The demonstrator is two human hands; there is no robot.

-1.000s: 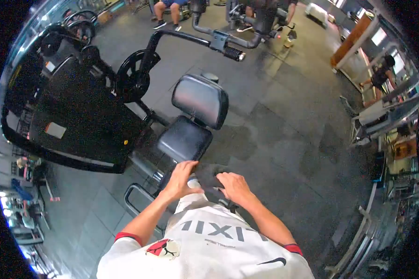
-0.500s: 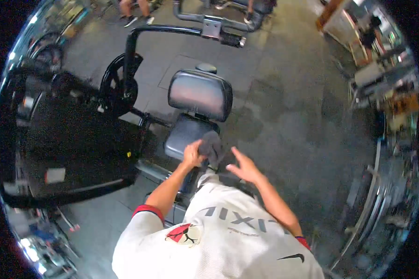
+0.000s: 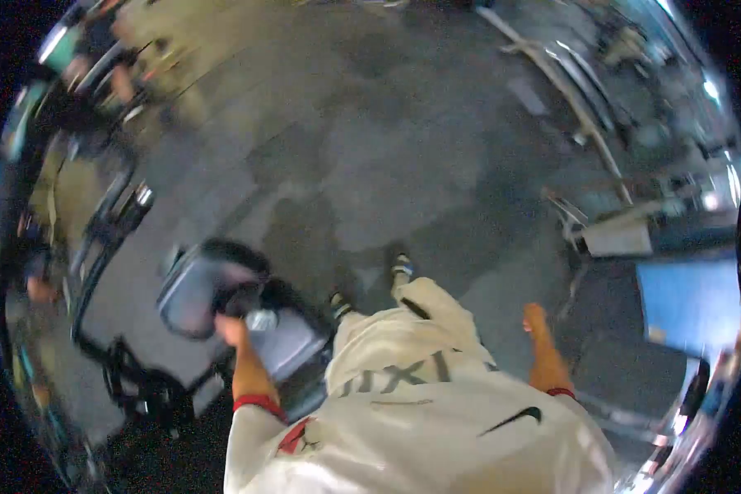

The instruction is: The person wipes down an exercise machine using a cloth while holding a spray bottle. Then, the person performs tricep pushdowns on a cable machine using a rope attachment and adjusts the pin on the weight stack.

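Observation:
My left hand (image 3: 232, 329) is closed on a dark grey cloth (image 3: 240, 300), held over the exercise machine's padded seat (image 3: 292, 342) and close to its backrest (image 3: 198, 288). Blur hides whether the cloth touches either pad. A small pale round patch shows beside the cloth; I cannot make out what it is. Off to the right, my right hand (image 3: 535, 318) hangs beside my body, away from the machine. Its fingers are blurred and mostly hidden, and I see nothing in it.
The machine's black frame (image 3: 90, 305) curves up on the left. Dark grey floor (image 3: 370, 156) stretches ahead of my feet (image 3: 401, 267). At right lie a blue panel (image 3: 690, 303) and other gym equipment. A long pale rail (image 3: 584, 123) runs along the upper right.
My view has swung to the right, so the machine now lies at lower left. My right hand has gone from in front of me, fingers spread, to my side. The cloth stays in my left hand.

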